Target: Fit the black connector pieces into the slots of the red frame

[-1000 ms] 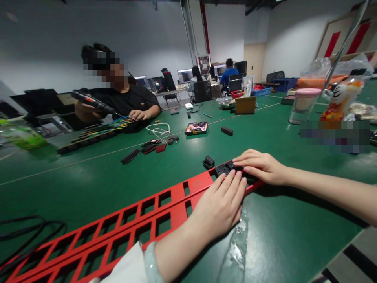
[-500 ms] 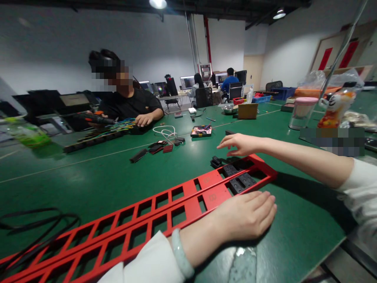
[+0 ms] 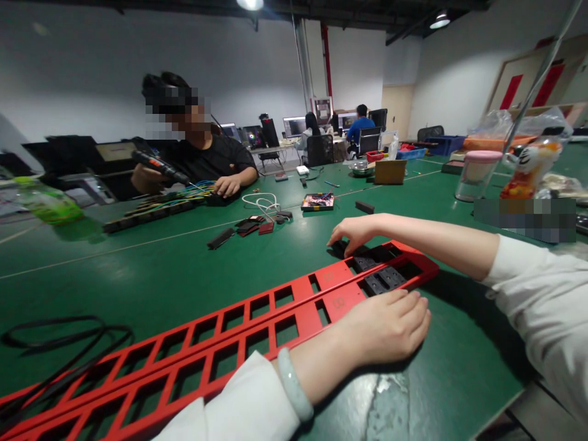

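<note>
Reaching over the far edge of the red frame, the right hand is curving its bent fingers down around a loose black piece; whether they are gripping it, I cannot tell. The left hand is lying open and palm down, fingers together, beside the frame's near edge and holding nothing visible. Between the hands, black blocks are sitting in the openings near the frame's right end, while the frame is stretching across the green table toward the lower left. Beyond it, a white cable, a dark bar and a shallow tray are lying on the tabletop. A lidded jar is standing farther right, near an orange bottle. Across the table, a person in black is holding a black tool near coloured wires
</note>
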The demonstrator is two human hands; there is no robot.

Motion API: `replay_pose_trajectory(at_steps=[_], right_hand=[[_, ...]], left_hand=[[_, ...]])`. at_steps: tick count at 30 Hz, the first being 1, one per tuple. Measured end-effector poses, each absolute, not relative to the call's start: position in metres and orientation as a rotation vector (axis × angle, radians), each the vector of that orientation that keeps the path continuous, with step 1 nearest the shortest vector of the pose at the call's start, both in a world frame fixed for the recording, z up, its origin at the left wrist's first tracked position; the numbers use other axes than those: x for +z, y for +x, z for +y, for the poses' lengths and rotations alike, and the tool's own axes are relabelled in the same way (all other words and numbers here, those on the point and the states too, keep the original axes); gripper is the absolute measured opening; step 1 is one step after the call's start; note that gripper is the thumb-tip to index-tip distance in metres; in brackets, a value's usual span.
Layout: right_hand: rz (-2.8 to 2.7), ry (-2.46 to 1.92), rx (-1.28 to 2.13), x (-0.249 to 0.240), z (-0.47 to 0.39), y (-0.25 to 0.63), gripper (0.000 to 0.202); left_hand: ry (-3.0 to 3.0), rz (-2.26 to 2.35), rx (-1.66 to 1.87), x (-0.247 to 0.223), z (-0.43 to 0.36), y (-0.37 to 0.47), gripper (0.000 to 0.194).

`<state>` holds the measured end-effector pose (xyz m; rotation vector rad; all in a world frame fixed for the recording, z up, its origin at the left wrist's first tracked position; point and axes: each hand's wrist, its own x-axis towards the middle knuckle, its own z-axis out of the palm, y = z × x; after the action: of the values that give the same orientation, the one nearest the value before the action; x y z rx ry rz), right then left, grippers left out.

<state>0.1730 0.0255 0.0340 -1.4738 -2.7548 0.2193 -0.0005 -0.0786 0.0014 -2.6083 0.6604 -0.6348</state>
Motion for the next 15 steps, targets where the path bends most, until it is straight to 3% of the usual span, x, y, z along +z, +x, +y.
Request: replay_pose_trajectory(at_steps=[6,15], right_hand=[[-2.754,-1.357,0.189,0.0331,0.0228,0.1728,0.066],[-2.753,-1.295,0.207,0.0244,0.0260,0.1730,0.038]], left_hand=[[-2.626,0.644,-0.620,0.0016,-0.0770,0.0000,0.030],[-2.634,0.624,-0.589,0.0017,-0.0767,0.0009,0.029]])
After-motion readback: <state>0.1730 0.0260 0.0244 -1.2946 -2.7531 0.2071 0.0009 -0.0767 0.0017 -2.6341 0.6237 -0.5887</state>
